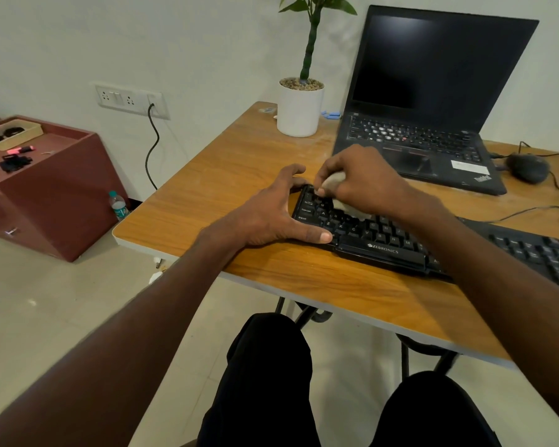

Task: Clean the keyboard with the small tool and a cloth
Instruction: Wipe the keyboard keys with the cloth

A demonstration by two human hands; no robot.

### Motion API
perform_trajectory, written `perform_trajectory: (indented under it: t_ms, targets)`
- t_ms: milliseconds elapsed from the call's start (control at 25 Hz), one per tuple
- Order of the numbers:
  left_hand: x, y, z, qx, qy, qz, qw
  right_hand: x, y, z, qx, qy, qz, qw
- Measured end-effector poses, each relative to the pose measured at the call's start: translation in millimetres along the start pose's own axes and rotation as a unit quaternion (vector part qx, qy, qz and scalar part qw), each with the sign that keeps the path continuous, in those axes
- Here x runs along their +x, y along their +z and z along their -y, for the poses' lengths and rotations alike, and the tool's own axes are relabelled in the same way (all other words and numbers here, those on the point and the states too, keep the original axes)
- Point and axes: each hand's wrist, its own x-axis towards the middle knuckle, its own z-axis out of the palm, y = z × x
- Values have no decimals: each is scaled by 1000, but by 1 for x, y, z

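An open laptop, a potted plant and a mouse are seen on the worktop; small blue items, perhaps caps, are placed between plant and laptop.

My right hand pressed soft, pale cloth on the black plastic Zebronics keyboard, its front edge glossy; the table looked smooth wood-grain.

Viewpoint: head-worn, above the person's lap.
Facing: forward and down, table edge close below.
Framing: wide-angle; keyboard toward 1 o'clock, probably within arm's reach.
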Motion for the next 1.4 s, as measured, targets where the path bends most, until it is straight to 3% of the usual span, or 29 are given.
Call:
perform_trajectory:
  t_ms: [80,280,520,600,760,880,1000,1200,1400]
  targets:
    - [0,0,-1,3,1,1,1000,1,-4,-3,31,12,10,999]
    - [-2,-1,-2,3,-2,3,1000,10,9,-1,-90,44,-46,994]
    - [-1,-3,-3,3,-7,27,1000,0,15,-4,-12,-15,-52,998]
    - [-1,0,-3,26,-6,24,999,-6,11,-6,-31,-26,-49,998]
    - [-2,2,-3,52,1,2,999,-10,-13,-9,-120,42,33,991]
    - [-1,1,-3,80,7,15,997,-6,-5,0,-155,60,-5,986]
    - [0,3,-3,110,2,9,994,-4,13,12,-102,23,-49,993]
    - [0,3,-4,109,-4,1,994,6,3,4,-116,59,-35,991]
    - [-4,2,-10,112,-2,-1,994,1,9,8,-101,29,-29,994]
